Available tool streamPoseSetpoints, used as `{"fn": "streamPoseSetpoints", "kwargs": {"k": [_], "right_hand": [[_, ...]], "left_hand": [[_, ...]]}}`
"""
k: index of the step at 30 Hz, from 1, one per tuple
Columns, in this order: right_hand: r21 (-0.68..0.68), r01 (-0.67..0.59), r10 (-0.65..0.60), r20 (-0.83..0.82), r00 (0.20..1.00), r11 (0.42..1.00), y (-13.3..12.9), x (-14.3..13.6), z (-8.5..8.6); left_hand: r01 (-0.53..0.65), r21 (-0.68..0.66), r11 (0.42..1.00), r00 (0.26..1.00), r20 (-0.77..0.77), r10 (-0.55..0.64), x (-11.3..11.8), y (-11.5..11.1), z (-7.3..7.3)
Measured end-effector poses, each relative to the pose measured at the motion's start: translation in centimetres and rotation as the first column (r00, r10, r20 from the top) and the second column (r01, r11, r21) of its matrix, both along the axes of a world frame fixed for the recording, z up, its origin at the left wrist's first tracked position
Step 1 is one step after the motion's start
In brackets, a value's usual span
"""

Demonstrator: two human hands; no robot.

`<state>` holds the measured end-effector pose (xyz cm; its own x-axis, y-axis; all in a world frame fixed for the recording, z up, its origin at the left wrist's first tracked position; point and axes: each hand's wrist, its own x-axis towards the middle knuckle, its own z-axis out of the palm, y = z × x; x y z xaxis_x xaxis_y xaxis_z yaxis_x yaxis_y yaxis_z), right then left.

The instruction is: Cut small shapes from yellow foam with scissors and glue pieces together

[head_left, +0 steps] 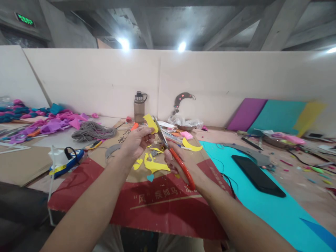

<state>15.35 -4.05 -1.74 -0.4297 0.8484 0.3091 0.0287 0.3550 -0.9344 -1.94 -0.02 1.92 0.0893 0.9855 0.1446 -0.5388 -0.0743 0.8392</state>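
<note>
Lightness first, a pinch near the edge

Thin, flat, bright-yellow piece of craft sheet, felt or foam by its look, is up in the air above the red-and-tan printed cardboard sheet, pinched at its lower end between the thumb and fingers of the left hand. It should weigh next to nothing and bend readily, yet it stands out from the grip without drooping, so it probably has a little stiffness. A hard tug could tear or crease it; slipping seems a small worry. The sound hold is that lower end, fingertips flat and clear of the steel.

The right hand is wrapped around the handle of the red-handled metal scissors, whose blades point up and away, right beside the yellow piece (whether any of it sits between them, I cannot tell). These are the heavier, rigid partner, best steadied by the handle. Below lie curved yellow offcuts, likely just as light and easily scattered by a brushing wrist
</note>
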Motion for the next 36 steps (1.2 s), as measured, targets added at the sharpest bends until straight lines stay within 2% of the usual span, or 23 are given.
{"fn": "streamPoseSetpoints", "kwargs": {"k": [10,18,26,36], "right_hand": [[-0.043,-0.005,0.005,-0.006,1.0,0.999,0.0,0.0,0.0],[-0.068,-0.046,0.044,-0.024,0.999,0.997,-0.3,-0.1,0.9],[-0.075,-0.054,0.05,-0.055,0.997,0.996,-0.3,-0.1,0.5],[-0.062,-0.025,0.028,0.051,0.998,0.998,-0.2,0.1,0.7]], "left_hand": [[0.003,0.003,1.0,1.0,-0.003,-0.003,-0.1,0.0,0.0],[-0.013,0.0,1.0,0.999,-0.039,0.013,-0.2,-0.2,0.3],[0.01,0.015,1.0,0.998,-0.057,-0.009,-0.4,-0.2,0.5],[0.014,0.02,1.0,0.996,-0.089,-0.012,-0.5,0.0,0.6]]}}
